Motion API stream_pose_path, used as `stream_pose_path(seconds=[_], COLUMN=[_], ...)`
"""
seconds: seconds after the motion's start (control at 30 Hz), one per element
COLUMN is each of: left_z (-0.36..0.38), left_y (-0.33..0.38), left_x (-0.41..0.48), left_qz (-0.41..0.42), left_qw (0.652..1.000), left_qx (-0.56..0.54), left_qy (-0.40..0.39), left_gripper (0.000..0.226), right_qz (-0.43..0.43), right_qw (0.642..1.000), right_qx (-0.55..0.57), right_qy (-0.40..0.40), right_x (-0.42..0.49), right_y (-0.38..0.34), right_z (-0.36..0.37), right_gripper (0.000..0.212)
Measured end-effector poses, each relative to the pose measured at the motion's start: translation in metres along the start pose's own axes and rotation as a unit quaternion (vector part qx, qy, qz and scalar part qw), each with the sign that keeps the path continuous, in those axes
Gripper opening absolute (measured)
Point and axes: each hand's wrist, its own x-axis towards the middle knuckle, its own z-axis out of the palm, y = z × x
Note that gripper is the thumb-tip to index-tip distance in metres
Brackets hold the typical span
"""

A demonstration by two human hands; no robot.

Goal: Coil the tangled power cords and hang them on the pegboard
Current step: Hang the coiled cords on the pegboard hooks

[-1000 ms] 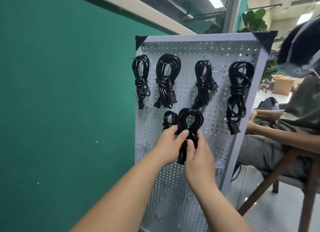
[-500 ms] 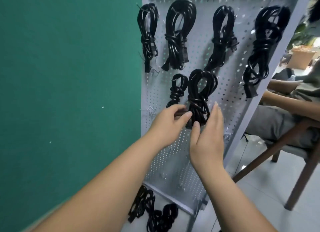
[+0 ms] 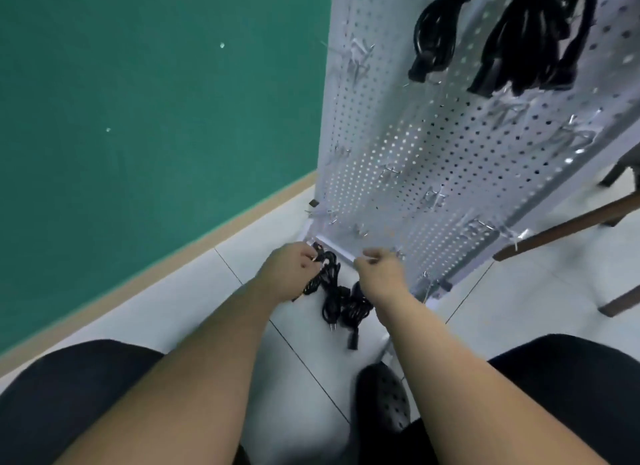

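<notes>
– Black cords (image 3: 341, 303) are seen tangled on the floor (image 3: 207, 284), low in the middle of the frame, just below the bottom edge of the pegboard (image 3: 433, 159). Where should they be taken hold of?

– One strand is pinched by the left hand (image 3: 294, 268), near a plug at the heap's upper left. The right hand (image 3: 379, 272) is held just above the heap with fingers loosely curled, and nothing is seen in it.

– How will they handle?

– Light and limp, it is judged, yet springy. Kinks will be kept, and loops will be sprung open unless the bundle is wrapped tight. The sheath is probably a little grippy, so neighbouring strands may be dragged along together.

– So a plug end is best?

– Yes. A plug is stiff and easily found, and from it the length can be drawn free of the tangle and then looped. Two coils (image 3: 533, 41) are hung at the upper right, and bare hooks (image 3: 391, 171) are seen lower on the board.
</notes>
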Motion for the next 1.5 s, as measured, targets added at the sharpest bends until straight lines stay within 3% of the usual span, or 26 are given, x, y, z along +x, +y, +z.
stream_pose_path(seconds=[0.1,0.27,0.47,0.67,0.8,1.0,1.23,1.5], left_z=[0.022,0.046,0.065,0.082,0.089,0.09,0.076,0.027], left_y=[-0.033,-0.065,-0.091,-0.101,-0.099,-0.076,-0.021,0.051], left_x=[0.006,0.021,0.037,0.048,0.05,0.054,0.042,0.001], left_qz=[-0.024,-0.062,-0.106,-0.133,-0.132,-0.103,-0.023,0.086], left_qw=[0.996,0.987,0.98,0.978,0.978,0.983,0.995,0.961], left_qx=[0.042,0.071,0.061,0.034,0.032,0.029,-0.085,-0.259], left_qy=[-0.069,-0.127,-0.154,-0.154,-0.16,-0.148,-0.043,-0.045], left_gripper=[0.031,0.039,0.038,0.034,0.034,0.042,0.067,0.034], right_qz=[0.108,0.155,0.211,0.261,0.284,0.211,0.014,-0.143], right_qw=[0.99,0.969,0.963,0.959,0.957,0.976,0.996,0.979], right_qx=[-0.079,-0.175,-0.145,-0.105,-0.063,-0.038,0.047,0.106], right_qy=[-0.037,-0.085,-0.08,-0.042,-0.014,0.02,0.072,0.101], right_x=[0.034,0.064,0.106,0.128,0.122,0.076,0.013,-0.046], right_y=[0.059,0.106,0.147,0.174,0.181,0.148,0.076,-0.004], right_z=[0.016,0.039,0.062,0.083,0.086,0.075,0.06,0.015], right_gripper=[0.017,0.032,0.051,0.052,0.04,0.045,0.062,0.073])
